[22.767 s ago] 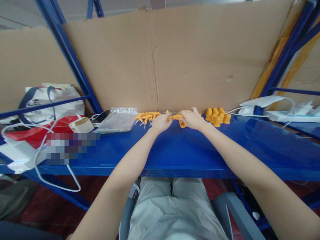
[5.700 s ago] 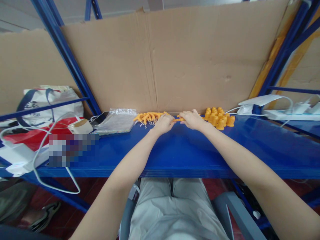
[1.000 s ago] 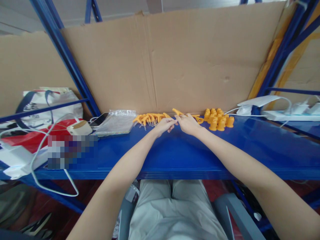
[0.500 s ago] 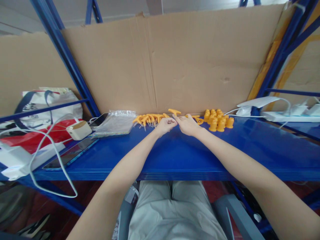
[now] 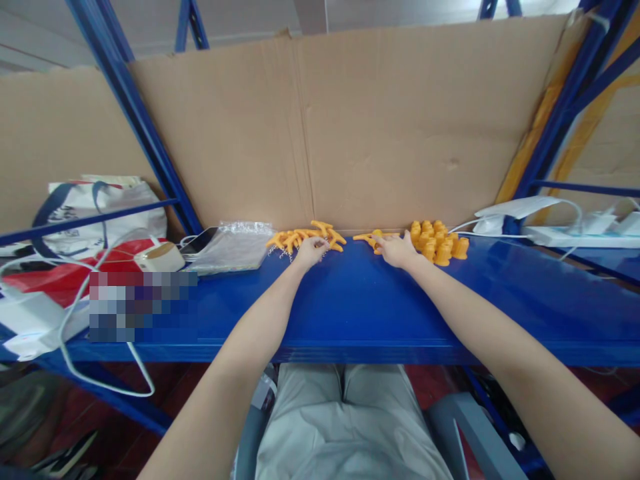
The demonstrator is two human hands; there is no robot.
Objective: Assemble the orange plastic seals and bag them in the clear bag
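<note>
My left hand is at the right part of a pile of yellow branched plastic pieces with short metal chains. Its fingers are curled together, and what they pinch is too small to make out. Just above these fingers lies a yellow branched piece. Farther right, my right hand reaches to a few loose yellow pieces, thumb and forefinger closed on one whose shape is partly hidden. Several yellow cup-like pieces stand in a group right beside that hand.
A clear plastic bag and a dark phone lie left of the pile. White cables, a charger and a cloth bag are at far left. Cardboard closes the back of the blue shelf. A power strip is at right.
My hands were together in the middle by a yellow branched piece. The left has moved left to the chained pile, the right has moved right to the loose yellow pieces.
</note>
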